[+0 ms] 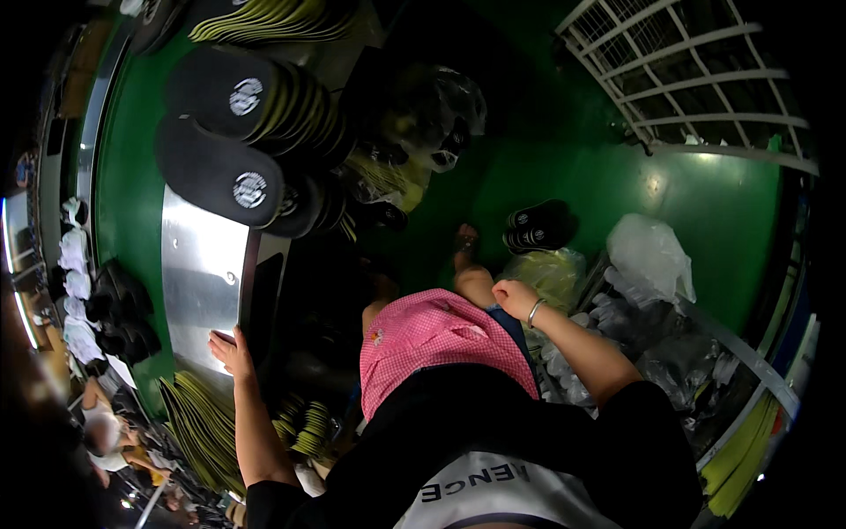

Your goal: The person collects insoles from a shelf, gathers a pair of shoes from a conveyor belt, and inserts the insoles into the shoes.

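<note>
My left hand (231,353) lies at the edge of a shiny metal plate (203,269), its fingers stretched out and nothing in them. Beyond it, on the far end of the plate, stand stacks of black insoles (220,176) with yellow-green undersides and a white round print. Close to my left forearm is a fanned pile of yellow-green insoles (198,428). My right hand (518,300) is closed beside my knee, with nothing visible in it. A pink checked apron (432,344) covers my lap.
Two small stacks of black insoles (539,227) lie on the green floor (599,189). Clear plastic bags (648,256) crowd my right side. A white wire cage (696,70) stands at the far right. Someone (110,432) sits at the far left, near black shoes (123,313).
</note>
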